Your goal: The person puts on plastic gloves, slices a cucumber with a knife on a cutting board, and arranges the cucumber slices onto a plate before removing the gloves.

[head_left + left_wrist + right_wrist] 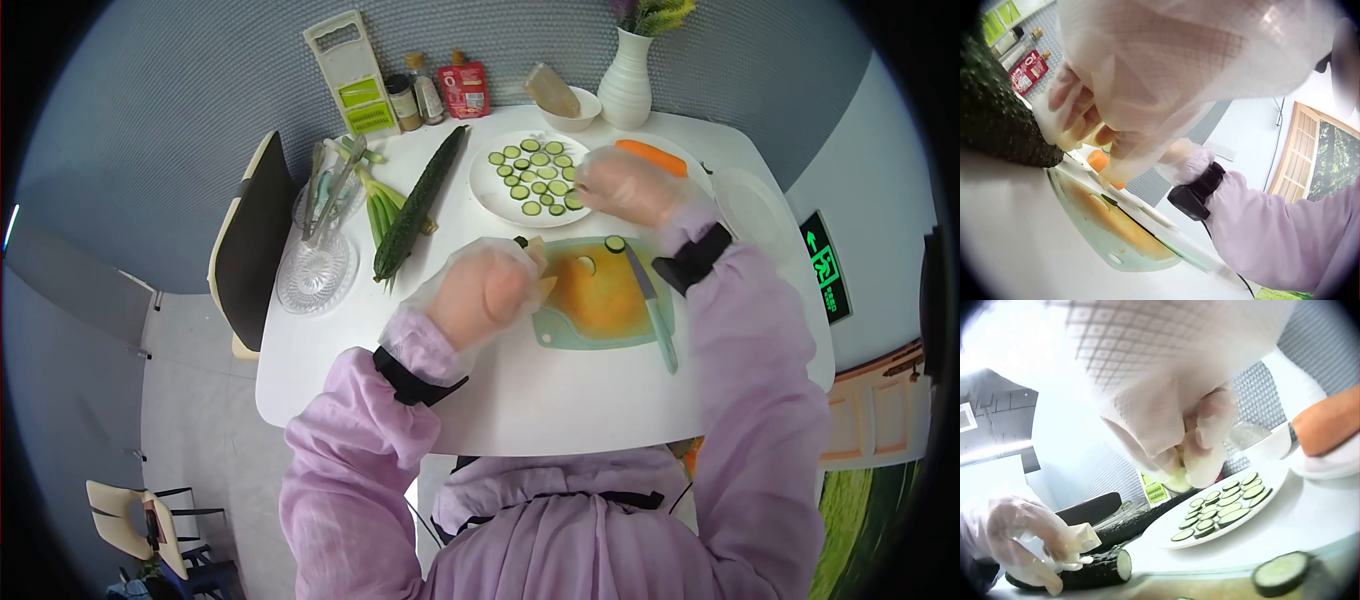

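My left hand, in a clear plastic glove, grips a cut cucumber at the left of the cutting board. Its pale cut end faces right in the right wrist view; from above, the hand hides most of it. My gloved right hand is over the right edge of a white plate, pinching a cucumber slice between its fingertips. Many cucumber slices lie spread on that plate. A knife with a pale green handle rests on the board beside another slice.
A whole cucumber and green onions lie left of the plate. A carrot is on a second plate at right. Glass dishes, a grater, seasoning bottles and a vase stand around the edges.
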Demonstrator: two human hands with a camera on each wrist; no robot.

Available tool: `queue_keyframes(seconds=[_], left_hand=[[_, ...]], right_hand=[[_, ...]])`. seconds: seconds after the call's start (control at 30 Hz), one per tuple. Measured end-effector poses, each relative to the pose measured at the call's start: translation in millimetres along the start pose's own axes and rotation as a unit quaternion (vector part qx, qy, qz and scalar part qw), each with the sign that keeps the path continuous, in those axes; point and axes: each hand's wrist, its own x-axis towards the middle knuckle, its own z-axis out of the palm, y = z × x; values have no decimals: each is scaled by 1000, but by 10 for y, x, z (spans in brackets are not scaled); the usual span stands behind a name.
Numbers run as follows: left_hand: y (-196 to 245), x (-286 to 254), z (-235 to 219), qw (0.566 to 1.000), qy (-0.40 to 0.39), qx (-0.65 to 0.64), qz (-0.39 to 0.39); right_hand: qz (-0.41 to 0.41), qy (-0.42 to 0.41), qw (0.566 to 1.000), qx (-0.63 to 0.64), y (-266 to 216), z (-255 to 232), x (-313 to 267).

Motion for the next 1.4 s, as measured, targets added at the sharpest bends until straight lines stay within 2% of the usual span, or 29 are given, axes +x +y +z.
queue_keyframes(seconds=[0.07,0.1,0.17,0.23,0.3,0.33,0.4,0.57,0.73,0.8,0.93,1.0,1.03,1.1,1.23,1.33,1.4], left_hand=[[29,10,-90,999,-29,-15,-14],[30,10,-124,997,-59,-32,-26],[-43,-19,-93,997,-38,-67,-10],[-51,-19,-147,995,-17,-101,4],[-9,-31,-226,991,-51,-115,-53],[-8,-41,-221,991,-50,-112,-58],[-19,-51,-200,990,8,-131,-59],[-47,-72,-262,990,20,-128,-47],[-80,-98,-240,986,25,-159,-47],[-109,-134,-242,983,-49,-165,-59],[-92,-141,-230,985,-27,-160,-60],[-66,-107,-320,979,-61,-177,-80],[-63,-104,-313,979,-61,-177,-80],[-57,-101,-282,991,9,-130,-41],[-89,-120,-228,991,9,-131,-25],[-68,-94,-266,985,-11,-171,-35],[-19,-64,-344,984,-58,-154,-70]], right_hand=[[160,-164,968,101,-279,-149,256],[154,-164,969,101,-264,-51,379],[158,-123,954,225,-181,216,648],[144,-123,956,225,-161,221,753],[128,-122,958,224,-212,300,900],[120,-122,960,223,-222,316,966],[108,-122,962,221,-245,364,1075],[91,-126,963,221,-244,505,1238],[86,-126,965,215,-207,554,1218],[82,-124,966,212,-196,546,1205],[75,-117,969,207,-176,504,1173],[71,-112,970,204,-167,467,1161],[70,-110,971,203,-161,447,1154],[68,-106,972,200,-150,402,1120],[73,-95,974,192,-87,275,986],[89,-88,975,184,-1,159,775],[103,-83,975,178,65,52,596]])
